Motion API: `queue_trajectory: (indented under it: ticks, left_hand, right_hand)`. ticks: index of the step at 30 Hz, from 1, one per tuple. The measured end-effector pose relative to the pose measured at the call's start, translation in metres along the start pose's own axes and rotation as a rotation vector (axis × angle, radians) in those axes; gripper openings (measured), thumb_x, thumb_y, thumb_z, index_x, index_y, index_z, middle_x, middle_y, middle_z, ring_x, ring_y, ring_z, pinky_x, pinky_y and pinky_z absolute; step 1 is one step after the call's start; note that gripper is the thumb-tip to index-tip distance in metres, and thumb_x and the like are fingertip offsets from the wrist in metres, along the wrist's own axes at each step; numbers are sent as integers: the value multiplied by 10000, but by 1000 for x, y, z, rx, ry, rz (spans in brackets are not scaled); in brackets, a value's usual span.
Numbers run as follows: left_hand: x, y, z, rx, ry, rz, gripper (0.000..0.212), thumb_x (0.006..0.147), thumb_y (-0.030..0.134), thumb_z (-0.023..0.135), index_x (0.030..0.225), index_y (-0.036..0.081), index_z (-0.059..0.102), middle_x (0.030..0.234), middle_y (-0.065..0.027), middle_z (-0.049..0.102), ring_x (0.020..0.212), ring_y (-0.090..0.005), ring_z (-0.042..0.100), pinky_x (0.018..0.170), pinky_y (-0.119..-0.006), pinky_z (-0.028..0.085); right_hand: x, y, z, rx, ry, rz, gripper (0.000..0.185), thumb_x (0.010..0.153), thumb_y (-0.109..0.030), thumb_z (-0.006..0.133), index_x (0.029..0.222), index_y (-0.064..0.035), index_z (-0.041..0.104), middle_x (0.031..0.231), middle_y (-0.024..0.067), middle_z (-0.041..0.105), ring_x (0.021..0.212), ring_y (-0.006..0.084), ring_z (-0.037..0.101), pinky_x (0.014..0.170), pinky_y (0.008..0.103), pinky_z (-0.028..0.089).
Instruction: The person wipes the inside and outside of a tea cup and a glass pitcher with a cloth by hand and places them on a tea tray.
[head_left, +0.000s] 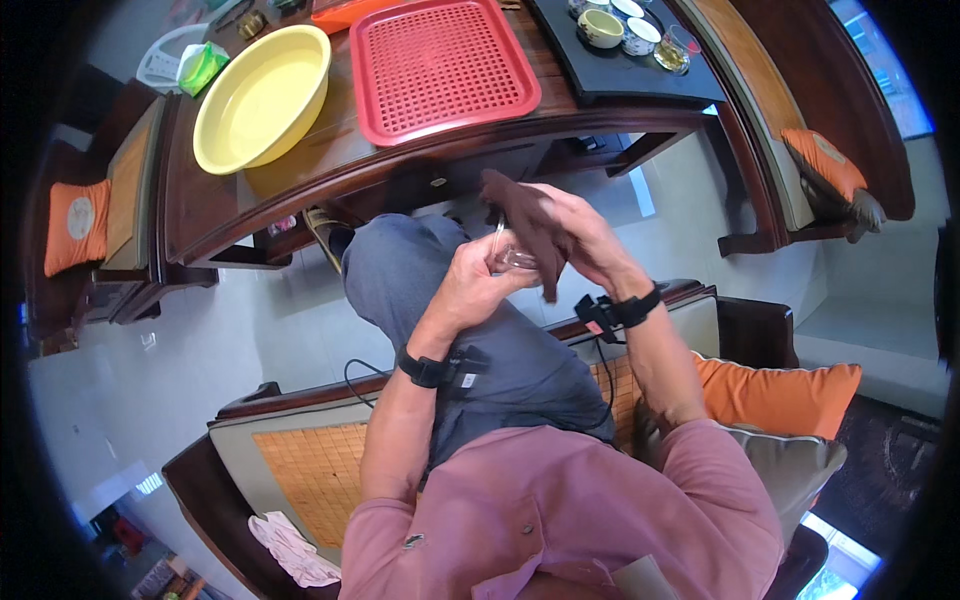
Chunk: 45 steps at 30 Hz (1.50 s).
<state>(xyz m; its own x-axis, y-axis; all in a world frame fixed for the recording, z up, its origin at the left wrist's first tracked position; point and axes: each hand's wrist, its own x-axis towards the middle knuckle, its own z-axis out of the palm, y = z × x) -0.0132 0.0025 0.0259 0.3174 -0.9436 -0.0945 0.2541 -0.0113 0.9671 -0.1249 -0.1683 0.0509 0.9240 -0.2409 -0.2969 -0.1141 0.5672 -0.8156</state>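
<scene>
Above my lap, my left hand (480, 279) grips a clear glass vessel (519, 259), whose thin rim or handle shows beside the thumb; its full shape is hidden by the fingers and a cloth. My right hand (589, 231) holds that dark brown cloth (529, 219) against the glass's right side. The cloth hangs in folds between the two hands, and most of my right fingers are behind it. A black strap circles each wrist.
Ahead stands a dark wooden table (225, 196) bearing a yellow basin (262, 101), a red perforated tray (450, 71) and a black tea tray (630, 84) with several cups and a glass cup (676, 49). An orange cushion (780, 396) lies on the bench to my right. Cables trail from both wrists.
</scene>
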Motion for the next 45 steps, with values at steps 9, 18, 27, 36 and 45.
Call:
queue_trajectory:
  ticks: [9,18,27,36,45]
  left_hand:
    - [-4,-4,-4,133,-337,-71,133,825,66,744,890,-11,658,738,21,599,702,-71,530,628,-272,455]
    - [-7,1,-2,178,-243,-35,248,847,78,708,1074,-23,701,921,-86,746,829,-140,661,774,-301,530]
    - [-7,9,-5,-7,-326,-11,348,876,7,731,1218,-44,688,1076,-96,761,982,-133,697,892,-283,550]
    - [9,4,8,107,-72,64,339,881,25,675,1219,1,697,1104,-105,761,961,-180,723,883,-330,564]
    - [3,10,2,261,-140,-95,326,891,58,718,1214,14,713,1118,-93,763,1009,-155,706,919,-320,548]
  right_hand:
    - [-23,3,-12,-753,-166,-134,327,931,-179,655,1191,19,634,1173,105,634,1088,202,588,964,321,466]
    - [6,14,-6,-244,122,163,395,1077,-301,447,1184,28,637,1151,103,679,1011,189,623,919,328,503]
    - [-7,17,-9,-14,1,-68,456,1057,-289,429,1308,56,590,1313,144,644,1199,263,619,1065,352,471]
    - [-49,-29,-10,-1255,765,-590,179,991,-89,604,1125,5,675,933,202,716,802,319,724,718,364,551]
    - [-66,4,30,-1227,240,-692,381,827,-130,727,1193,-40,672,1317,154,571,1271,372,501,1120,465,378]
